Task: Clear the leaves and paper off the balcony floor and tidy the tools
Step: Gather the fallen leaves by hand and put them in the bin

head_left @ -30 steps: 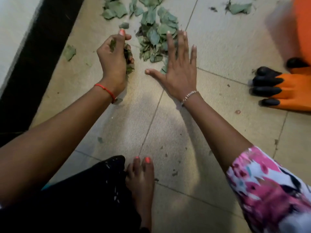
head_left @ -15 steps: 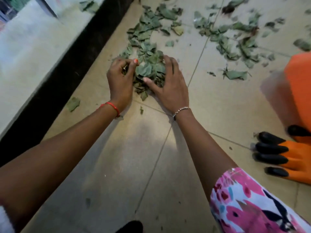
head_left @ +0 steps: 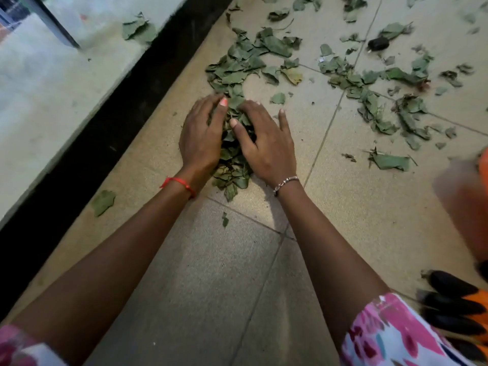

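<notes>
Pile of leaves (head_left: 232,167): lies on the floor, pressed between both hands. Left hand (head_left: 200,138): fingers close together, bent round the pile's left side; thumb laid on top. Right hand (head_left: 266,146): fingers spread and near straight, flat on the leaves; little finger (head_left: 282,114) off the pile, on the tile. Scattered leaves (head_left: 369,101): beyond the fingertips and to their right. Tiled floor (head_left: 211,273): beige. Black strip (head_left: 118,107) and pale ledge (head_left: 52,88) left of the fingers. Orange glove (head_left: 454,302): black-tipped, well back to the right.
</notes>
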